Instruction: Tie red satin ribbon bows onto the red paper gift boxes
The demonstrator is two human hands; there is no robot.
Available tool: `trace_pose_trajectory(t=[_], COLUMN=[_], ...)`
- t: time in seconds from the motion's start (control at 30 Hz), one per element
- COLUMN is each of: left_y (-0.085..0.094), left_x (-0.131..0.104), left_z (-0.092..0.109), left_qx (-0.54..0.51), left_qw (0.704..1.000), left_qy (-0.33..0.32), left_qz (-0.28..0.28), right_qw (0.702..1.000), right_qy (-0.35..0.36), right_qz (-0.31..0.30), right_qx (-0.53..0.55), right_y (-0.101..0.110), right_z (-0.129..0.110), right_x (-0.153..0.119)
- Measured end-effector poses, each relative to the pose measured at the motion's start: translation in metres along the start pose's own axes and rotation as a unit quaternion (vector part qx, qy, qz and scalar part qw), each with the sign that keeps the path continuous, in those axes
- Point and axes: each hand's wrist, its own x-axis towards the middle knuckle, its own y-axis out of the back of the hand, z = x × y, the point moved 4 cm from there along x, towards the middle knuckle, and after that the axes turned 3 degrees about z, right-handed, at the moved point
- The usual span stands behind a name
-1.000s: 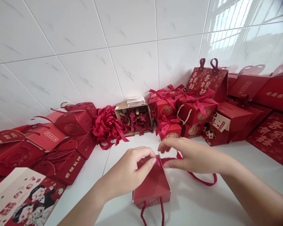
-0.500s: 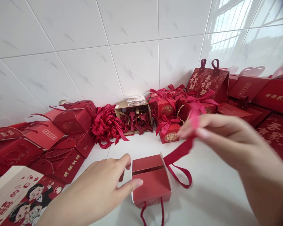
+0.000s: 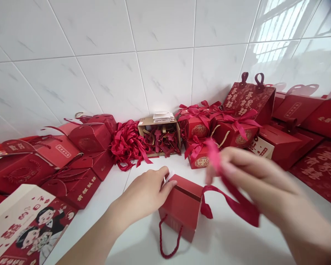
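A small red gift box (image 3: 182, 204) stands tilted on the white surface in the middle, with a red cord handle (image 3: 169, 255) hanging at its front. My left hand (image 3: 147, 191) grips the box's upper left edge between thumb and fingers. To the right, my right hand (image 3: 245, 176) pinches a dark pink ribbon (image 3: 241, 209), blurred by motion. The ribbon runs to the right side of the box and one tail hangs beside it. The fingertips of my right hand are partly smeared.
Behind are a ribbon heap (image 3: 128, 143), a carton of small red pieces (image 3: 158, 121) and bow-tied boxes (image 3: 195, 125). Red boxes (image 3: 88, 136) crowd the left, near a couple-printed box (image 3: 35, 228). More red packages (image 3: 287, 147) stand right, before a tiled wall (image 3: 165, 25).
My left hand has moved right and taken hold of the box, which is now turned and tilted. My right hand has shifted down slightly, and the ribbon swings lower to the right.
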Motion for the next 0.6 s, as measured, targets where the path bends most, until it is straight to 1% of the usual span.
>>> trace_pose_trajectory(t=[0.03,0.1,0.17,0.23,0.3,0.37,0.47,0.6], left_y=[-0.001,-0.002,-0.003,-0.005,-0.008,-0.012,-0.013,-0.003], left_x=[0.001,0.002,0.002,0.003,0.004,0.007,0.01,0.013], left_z=[0.0,0.0,0.0,-0.001,-0.003,-0.004,-0.008,-0.018], left_qx=[-0.008,-0.033,-0.07,-0.106,-0.128,-0.144,-0.161,-0.155], left_qw=[1.0,0.999,0.997,0.993,0.989,0.987,0.983,0.981], left_qy=[-0.002,-0.007,-0.01,-0.01,-0.007,-0.016,-0.03,-0.022], left_qz=[0.0,-0.015,-0.039,-0.059,-0.07,-0.075,-0.078,-0.116], right_qw=[0.999,0.992,0.987,0.985,0.984,0.984,0.986,0.987], right_qy=[0.009,0.023,0.036,0.051,0.064,0.069,0.057,0.005], right_qz=[0.011,-0.003,-0.019,-0.005,0.02,0.025,0.005,-0.017], right_qx=[0.044,0.124,0.156,0.162,0.165,0.165,0.156,0.161], right_y=[-0.007,-0.028,-0.05,-0.065,-0.072,-0.075,-0.077,-0.079], right_z=[0.001,0.008,0.02,0.032,0.04,0.044,0.047,0.05], right_x=[0.002,0.008,0.017,0.023,0.025,0.025,0.024,0.025])
